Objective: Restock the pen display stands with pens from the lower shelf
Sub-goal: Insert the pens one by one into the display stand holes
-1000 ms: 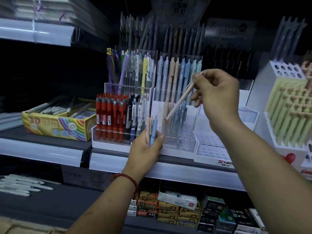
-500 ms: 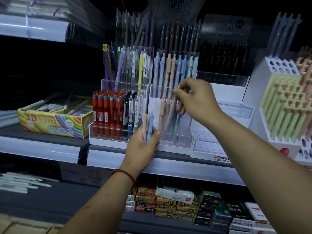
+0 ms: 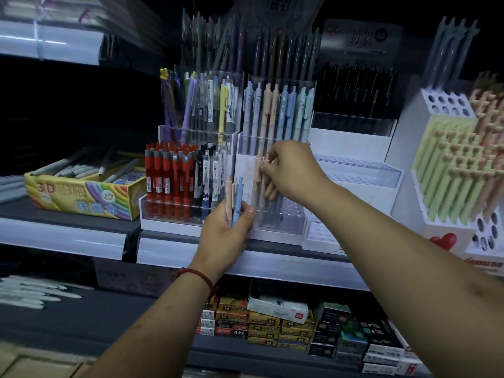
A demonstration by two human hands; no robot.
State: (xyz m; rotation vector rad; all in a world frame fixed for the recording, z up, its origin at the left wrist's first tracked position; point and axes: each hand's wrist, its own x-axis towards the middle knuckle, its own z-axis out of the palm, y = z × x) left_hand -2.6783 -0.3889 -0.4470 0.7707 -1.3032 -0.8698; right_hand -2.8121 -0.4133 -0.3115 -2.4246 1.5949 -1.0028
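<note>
My right hand (image 3: 291,170) pinches a peach pen (image 3: 257,171), seating it in the clear stand (image 3: 283,219) beneath. Lower left, my left hand (image 3: 226,236) grips spare pens (image 3: 236,195); next I'd pluck one.

Yellow cardboard box with rainbow print (image 3: 81,199), far left, holding loose grey-white markers (image 3: 81,167). Stacked small cartons, yellow, red and black (image 3: 272,327), low centre. Plastic-wrapped flat packs (image 3: 54,12), top left, blurred.
</note>
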